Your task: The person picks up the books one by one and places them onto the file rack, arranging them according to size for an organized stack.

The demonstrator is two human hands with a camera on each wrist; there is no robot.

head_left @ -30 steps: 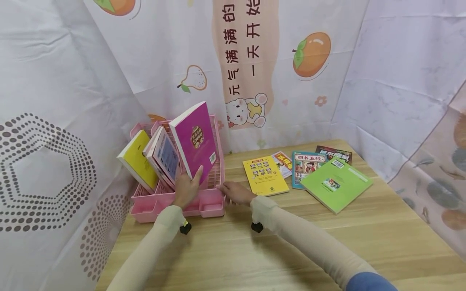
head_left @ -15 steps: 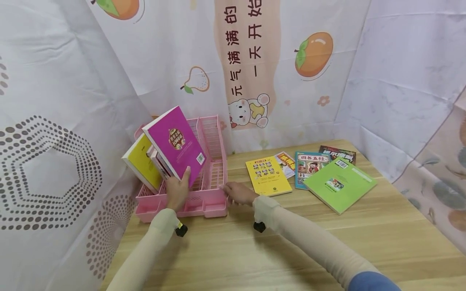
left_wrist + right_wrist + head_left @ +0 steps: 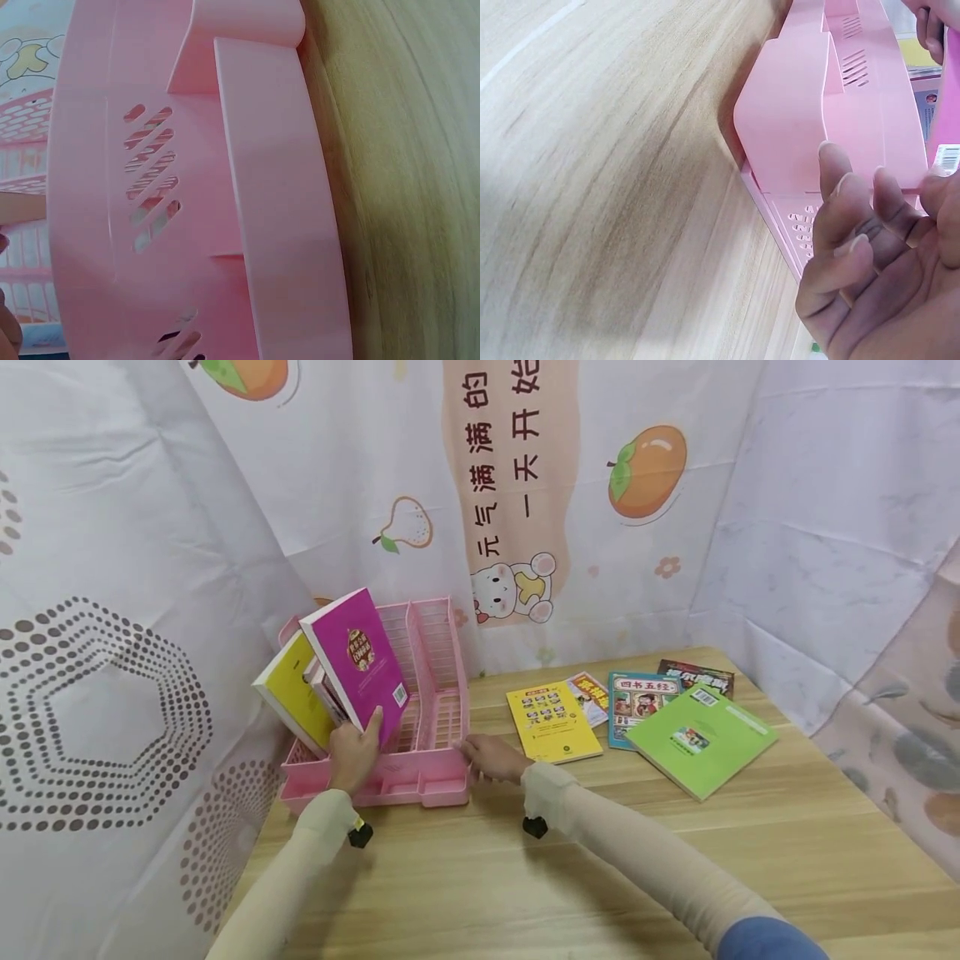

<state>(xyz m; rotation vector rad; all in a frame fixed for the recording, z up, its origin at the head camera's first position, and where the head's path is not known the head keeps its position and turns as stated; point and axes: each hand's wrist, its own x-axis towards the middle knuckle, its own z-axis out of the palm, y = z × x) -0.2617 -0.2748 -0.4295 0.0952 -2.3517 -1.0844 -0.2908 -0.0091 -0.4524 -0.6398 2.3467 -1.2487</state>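
Observation:
My left hand (image 3: 354,756) grips the lower part of a purple book (image 3: 360,652), thumb across its cover. The book leans left in a pink slotted book rack (image 3: 442,767), against thinner books (image 3: 324,689) and a thick yellow book (image 3: 303,697). In the left wrist view the rack's front wall (image 3: 285,172) fills the middle, and only a bit of the hand shows at the left edge. At the rack's front right corner, my right hand (image 3: 491,758) pinches the rim. The right wrist view shows this hand (image 3: 885,262) with thumb and forefinger at the corner, other fingers loosely curled.
Right of the rack lie a yellow book (image 3: 553,722), partly over a colourful one (image 3: 588,697). Farther right a green book (image 3: 697,743) overlaps a blue book (image 3: 637,697) and a dark one (image 3: 705,677). Printed curtains (image 3: 337,468) hang behind and beside the wooden table (image 3: 487,877).
My left hand has moved the purple book left, against the other books, then lowered it slightly, uncovering the rack's right slots. The right hand has stayed at the rack's corner.

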